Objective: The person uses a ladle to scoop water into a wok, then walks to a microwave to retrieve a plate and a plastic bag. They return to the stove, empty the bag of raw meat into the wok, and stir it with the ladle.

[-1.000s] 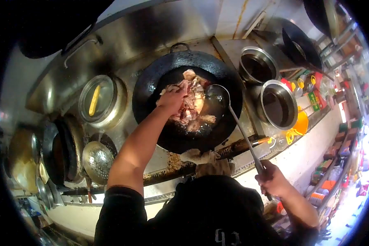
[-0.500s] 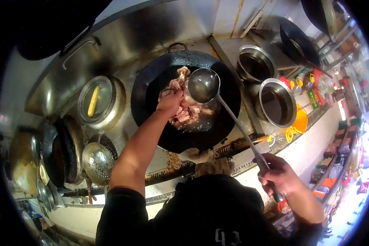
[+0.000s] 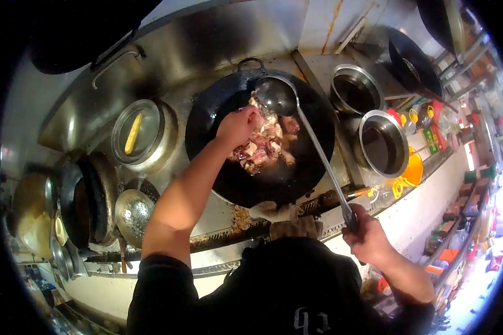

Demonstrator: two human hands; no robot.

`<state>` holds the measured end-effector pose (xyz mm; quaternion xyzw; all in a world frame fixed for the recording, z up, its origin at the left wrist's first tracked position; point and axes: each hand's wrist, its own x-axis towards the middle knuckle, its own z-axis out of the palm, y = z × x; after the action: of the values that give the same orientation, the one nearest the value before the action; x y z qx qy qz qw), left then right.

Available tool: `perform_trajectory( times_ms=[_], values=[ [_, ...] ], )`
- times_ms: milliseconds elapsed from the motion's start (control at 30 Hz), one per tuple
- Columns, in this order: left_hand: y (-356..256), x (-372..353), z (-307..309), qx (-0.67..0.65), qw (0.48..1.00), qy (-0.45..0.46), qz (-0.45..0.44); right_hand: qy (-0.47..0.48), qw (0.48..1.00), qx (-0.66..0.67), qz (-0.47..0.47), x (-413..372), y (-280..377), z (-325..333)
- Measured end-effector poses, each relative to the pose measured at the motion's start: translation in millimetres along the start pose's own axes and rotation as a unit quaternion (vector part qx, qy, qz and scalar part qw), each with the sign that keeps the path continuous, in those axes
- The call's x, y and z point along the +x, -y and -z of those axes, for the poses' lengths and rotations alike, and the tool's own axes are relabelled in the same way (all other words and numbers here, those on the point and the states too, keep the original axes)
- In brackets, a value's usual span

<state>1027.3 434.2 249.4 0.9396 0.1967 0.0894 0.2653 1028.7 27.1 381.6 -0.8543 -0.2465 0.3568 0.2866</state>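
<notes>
A large black wok point(image 3: 212, 178) holds a heap of raw, bone-in meat pieces point(image 3: 262, 148) with some liquid beneath them. My left hand point(image 3: 237, 127) is over the left side of the heap, fingers curled at its upper part; whatever they grip is hidden. In my right hand point(image 3: 369, 237), outside the wok's near right edge, is the end of a long-handled metal ladle point(image 3: 324, 148). Its bowl hangs over the far part of the wok, just beyond the meat.
Two metal pots of dark liquid, a far one point(image 3: 356, 89) and a near one point(image 3: 382, 142), stand right of the wok. To the left are a lidded pot point(image 3: 145, 137) with a yellow stick-like handle on top, and a perforated strainer point(image 3: 135, 218). A cloth point(image 3: 274, 212) lies by the near rim.
The ladle's bowl has moved away toward the wok's far side, and my right hand has shifted slightly up. My left hand has moved to the upper part of the meat heap, which looks rearranged.
</notes>
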Motion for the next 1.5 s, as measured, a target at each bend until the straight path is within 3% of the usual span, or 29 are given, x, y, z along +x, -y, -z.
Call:
perform_trajectory(
  times_ms=[33,133,167,233,267,333,433,500,600,733,833,900,967,1033,1067,1100,1167,1367,1433,1500],
  values=[
    [-0.6,-3.3,2.3,-0.005,0.999,0.036,-0.026,0.005,0.997,0.071,-0.003,-0.2,-4.9,0.1],
    [5.0,-16.3,-27.9,-0.038,0.995,0.067,-0.065,0.013,0.995,0.092,-0.046,-1.8,-5.5,5.6],
    [6.8,-19.2,-43.5,-0.038,0.995,0.067,-0.066,0.012,0.995,0.092,-0.045,-3.1,-3.3,6.8],
    [3.9,-27.8,-72.7,-0.054,0.978,0.002,-0.203,0.02,0.981,0.165,-0.098,-5.6,0.5,7.2],
    [-10.8,-35.2,-73.6,-0.053,0.978,0.002,-0.202,0.02,0.981,0.165,-0.098,-6.1,-0.2,6.7],
    [-41.0,-47.9,-77.9,-0.22,0.967,0.034,-0.123,0.012,0.973,0.21,-0.091,-6.6,-2.3,6.1],
    [-51.9,-52.9,-104.9,-0.202,0.959,0.171,-0.099,0.022,0.974,0.205,-0.091,-7.3,-7.7,8.6],
    [-52.3,-52.3,-107.3,-0.2,0.956,0.17,-0.133,0.02,0.976,0.193,-0.097,-8.0,-12.0,9.7],
    [-33.9,-37.1,-99.8,-0.021,0.987,0.027,-0.155,0.014,0.985,0.143,-0.1,-11.3,-18.0,12.4],
    [24.9,7.1,-84.9,0.154,0.984,-0.068,0.053,0.005,0.994,0.041,-0.106,-21.7,-29.9,19.0],
    [66.1,33.1,-54.4,0.099,0.993,0.017,0.059,0.001,0.996,-0.07,-0.057,-24.8,-39.5,19.4],
    [76.9,48.0,-42.9,0.074,0.975,0.173,0.115,-0.007,0.991,-0.125,-0.047,-17.8,-39.3,13.0],
    [100.8,66.7,-62.2,0.068,0.978,0.179,0.082,-0.015,0.983,-0.181,-0.038,-6.9,-38.3,11.5],
    [105.7,76.4,-71.7,0.2,0.967,0.151,0.039,0.026,0.997,0.006,-0.073,4.6,-34.9,12.5],
    [105.2,79.6,-71.4,0.2,0.967,0.153,0.038,0.045,0.982,0.123,-0.137,8.4,-26.5,12.4],
    [105.3,83.6,-69.5,0.165,0.966,0.191,0.056,0.045,0.982,0.124,-0.137,11.5,-23.2,13.4],
    [89.5,84.2,-54.3,0.13,0.961,0.231,0.072,0.053,0.924,0.333,-0.18,15.1,-19.2,15.0],
    [90.7,73.5,-50.0,0.099,0.972,0.205,0.055,0.052,0.837,0.501,-0.216,10.7,-9.2,27.5],
    [97.1,69.5,-49.5,0.028,0.977,0.2,0.069,0.046,0.839,0.498,-0.216,7.4,-2.8,32.5],
    [93.3,67.1,-45.7,0.054,0.974,0.205,0.083,0.063,0.852,0.48,-0.2,4.9,2.4,38.5]
  ],
)
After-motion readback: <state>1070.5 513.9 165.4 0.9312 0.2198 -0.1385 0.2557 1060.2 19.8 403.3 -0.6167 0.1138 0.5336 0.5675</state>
